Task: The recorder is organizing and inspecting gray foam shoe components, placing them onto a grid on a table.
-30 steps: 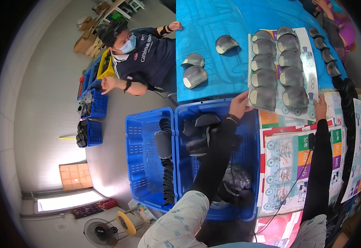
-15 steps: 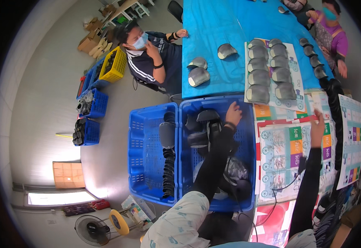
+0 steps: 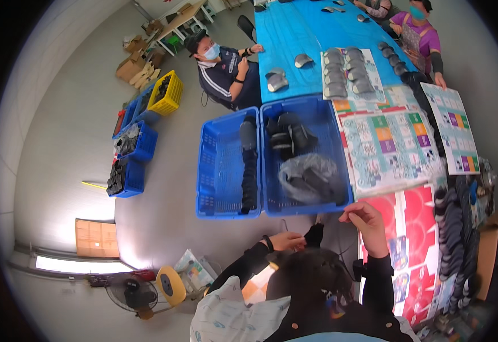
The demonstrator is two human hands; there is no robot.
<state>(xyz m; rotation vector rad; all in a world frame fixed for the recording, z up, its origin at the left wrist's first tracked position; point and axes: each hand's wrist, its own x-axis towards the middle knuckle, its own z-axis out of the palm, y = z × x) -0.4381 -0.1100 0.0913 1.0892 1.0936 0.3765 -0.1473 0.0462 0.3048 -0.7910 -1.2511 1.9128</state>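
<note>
In front of my body, my left hand [image 3: 288,241] is low, below the blue crates, with its fingers curled together. A black object [image 3: 314,235] shows just past its fingertips; whether they touch is unclear. My right hand [image 3: 366,221] is by the near right corner of the right blue crate [image 3: 272,211], thumb and fingertips brought together in a pinch. Anything held in either hand is too small or hidden to make out. Inside that crate lie dark curved pads [image 3: 294,134] and a clear plastic bag [image 3: 306,174] with dark pieces.
A second blue crate [image 3: 201,171] holds a row of dark pads. Printed sheets [image 3: 368,165] and a red sheet [image 3: 411,228] lie to the right. Curved grey pads [image 3: 334,74] stand in rows on a blue-covered table [image 3: 283,34]. Two co-workers sit or stand around it.
Both my hands have drawn back toward my body, the left from over the crate, the right from over the sheets. The view has shifted. The co-worker at left has lowered a hand from the mask.
</note>
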